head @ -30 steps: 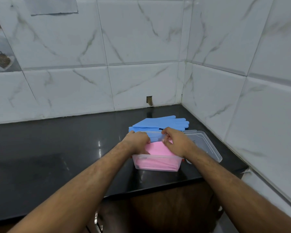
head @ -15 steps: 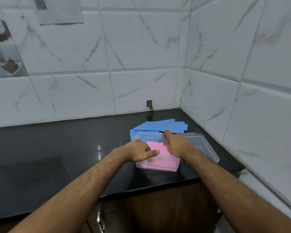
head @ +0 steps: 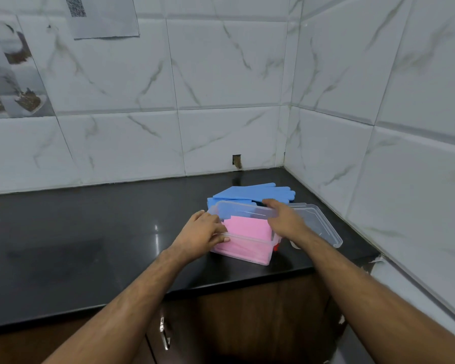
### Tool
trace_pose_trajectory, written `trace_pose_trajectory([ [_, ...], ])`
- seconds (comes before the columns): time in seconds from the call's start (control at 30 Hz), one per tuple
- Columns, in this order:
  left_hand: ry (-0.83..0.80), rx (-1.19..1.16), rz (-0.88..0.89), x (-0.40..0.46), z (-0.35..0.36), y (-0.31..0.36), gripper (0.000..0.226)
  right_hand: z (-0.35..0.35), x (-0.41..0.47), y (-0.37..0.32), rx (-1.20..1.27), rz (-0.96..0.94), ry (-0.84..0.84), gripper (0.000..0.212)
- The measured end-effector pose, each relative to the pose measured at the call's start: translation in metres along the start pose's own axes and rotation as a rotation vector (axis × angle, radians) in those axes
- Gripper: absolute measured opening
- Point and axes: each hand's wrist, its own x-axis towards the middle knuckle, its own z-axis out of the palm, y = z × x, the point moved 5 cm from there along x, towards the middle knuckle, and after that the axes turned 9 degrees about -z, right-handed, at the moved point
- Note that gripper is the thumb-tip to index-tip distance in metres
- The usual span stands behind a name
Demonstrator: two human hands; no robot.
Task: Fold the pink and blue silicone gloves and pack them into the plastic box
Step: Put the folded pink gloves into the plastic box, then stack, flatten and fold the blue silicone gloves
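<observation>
A clear plastic box (head: 247,212) stands on the black counter near the corner. Folded pink gloves (head: 247,227) lie inside it and fill most of it. The blue gloves (head: 250,193) lie flat on the counter just behind the box, fingers pointing right. My left hand (head: 202,232) grips the box's near-left rim, thumb along the front edge. My right hand (head: 284,219) lies palm down over the box's right side, fingers spread, fingertips reaching the far rim next to the blue gloves.
The box's clear lid (head: 318,224) lies to the right, close to the side wall. A small red part (head: 275,247) shows at the box's right corner. Tiled walls meet behind. The counter edge (head: 221,286) runs above a wooden cabinet with a metal handle (head: 164,334).
Both hands have left the pink gloves. My left hand slid to the box's left rim and my right hand moved toward the far right corner, by the blue gloves.
</observation>
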Motion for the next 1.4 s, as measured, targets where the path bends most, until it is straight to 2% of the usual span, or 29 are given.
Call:
trace_pose_trajectory([
  [0.07, 0.056, -0.013, 0.025, -0.006, -0.004, -0.007, 0.025, 0.004, 0.003, -0.007, -0.134, 0.012, -0.164, 0.064],
  [0.17, 0.191, -0.06, -0.013, -0.021, -0.014, -0.027, 0.022, 0.006, 0.006, -0.02, -0.318, -0.039, -0.186, 0.055],
  [0.23, 0.296, -0.124, -0.113, -0.031, -0.017, -0.045, 0.029, 0.016, 0.004, -0.032, -0.396, -0.075, -0.209, 0.035],
  [0.3, 0.299, -0.238, -0.296, -0.042, -0.015, -0.06, 0.041, 0.034, 0.0, -0.047, -0.415, -0.087, -0.236, 0.02],
  [0.37, 0.276, -0.436, -0.482, -0.051, -0.007, -0.072, 0.044, 0.052, -0.005, -0.06, -0.36, -0.097, -0.219, 0.02],
  [0.5, 0.317, -0.903, -0.715, -0.075, 0.012, -0.086, 0.026, 0.084, -0.008, -0.082, -0.155, -0.076, -0.103, 0.02],
  [0.6, 0.319, -1.248, -0.794, -0.092, 0.028, -0.082, 0.051, 0.1, -0.004, -0.089, -0.015, -0.023, -0.048, 0.019],
  [0.7, 0.373, -1.391, -0.745, -0.099, 0.029, -0.078, 0.062, 0.113, 0.007, -0.088, 0.143, 0.035, -0.012, 0.025],
  [0.83, 0.357, -1.085, -0.751, -0.1, 0.023, -0.081, 0.09, 0.141, 0.015, -0.078, 0.55, 0.136, -0.014, 0.045],
  [0.87, 0.373, -1.063, -0.761, -0.1, 0.023, -0.084, 0.089, 0.148, 0.014, -0.075, 0.587, 0.124, -0.031, 0.048],
  [1.0, 0.443, -0.996, -0.825, -0.095, 0.026, -0.1, 0.076, 0.157, 0.016, -0.056, 0.436, -0.023, 0.02, 0.034],
  [1.1, 0.474, -0.719, -0.925, -0.09, 0.031, -0.101, 0.076, 0.157, 0.027, -0.048, 0.383, -0.024, 0.126, 0.027],
  [1.2, 0.557, -0.518, -0.947, -0.089, 0.029, -0.097, 0.047, 0.153, 0.032, -0.045, 0.292, -0.041, 0.249, 0.023],
  [1.27, 0.484, -0.437, -0.912, -0.084, 0.033, -0.098, 0.036, 0.15, 0.035, -0.044, 0.19, -0.056, 0.315, 0.016],
  [1.3, 0.439, -0.385, -0.891, -0.081, 0.035, -0.098, 0.038, 0.148, 0.036, -0.044, 0.15, -0.063, 0.335, 0.013],
  [1.4, 0.293, -0.241, -0.733, -0.07, 0.038, -0.084, 0.055, 0.151, 0.04, -0.044, 0.066, -0.047, 0.303, 0.029],
])
